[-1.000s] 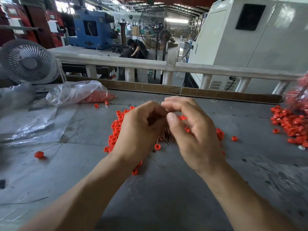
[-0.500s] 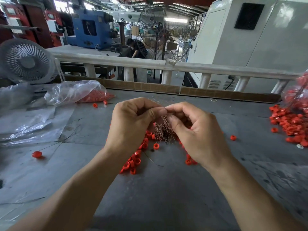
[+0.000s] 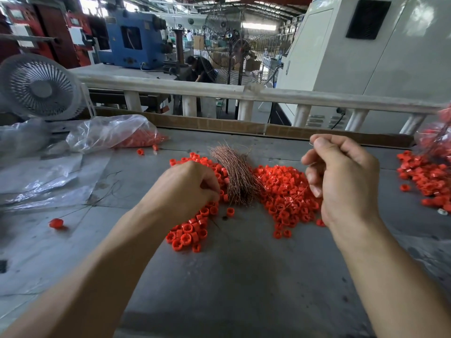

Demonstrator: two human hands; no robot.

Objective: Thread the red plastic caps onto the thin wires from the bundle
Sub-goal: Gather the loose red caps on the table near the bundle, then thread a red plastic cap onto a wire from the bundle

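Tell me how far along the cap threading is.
Done: one capped wire lies at the table's left. In hand: the right hand pinches a thin wire; the left hand reaches into the red caps beside the wire bundle. Left: most of the bundle and caps.

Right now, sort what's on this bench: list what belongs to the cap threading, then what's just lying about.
In the job:
- wire bundle
- red caps pile
- thin wire pinched by right hand
- left hand at the caps

Lying about:
- plastic bag
- white fan
- stray capped wire
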